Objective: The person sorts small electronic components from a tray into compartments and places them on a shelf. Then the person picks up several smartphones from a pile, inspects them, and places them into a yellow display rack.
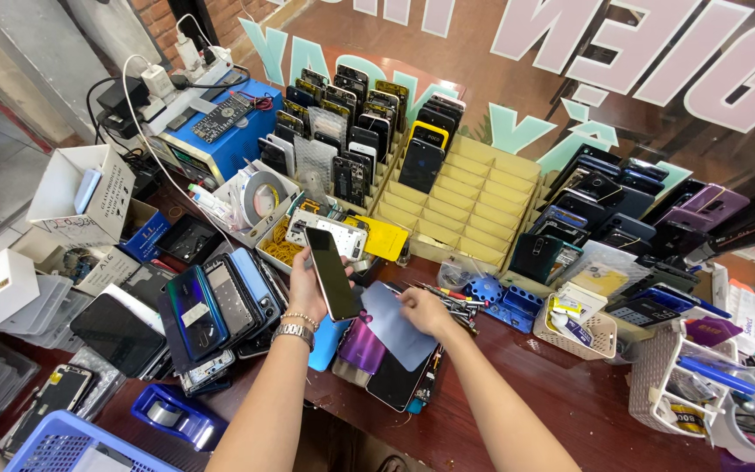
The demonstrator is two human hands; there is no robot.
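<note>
My left hand (305,284) holds a dark smartphone (332,274) upright over the wooden bench, screen tilted to the right; a metal watch and a bead bracelet sit on that wrist. My right hand (425,311) pinches the edge of a grey-blue phone back cover (392,323) lying on a purple cover (358,347) and a black phone (393,385). A light blue cover (322,343) lies under my left wrist.
A cardboard divider rack (474,205) holds several phones at the back. A stack of phones (211,310) lies left, more phones (622,210) right. Blue power supply (220,131) at far left, white baskets (583,328) and tools at right, blue tape dispenser (176,415) near the front edge.
</note>
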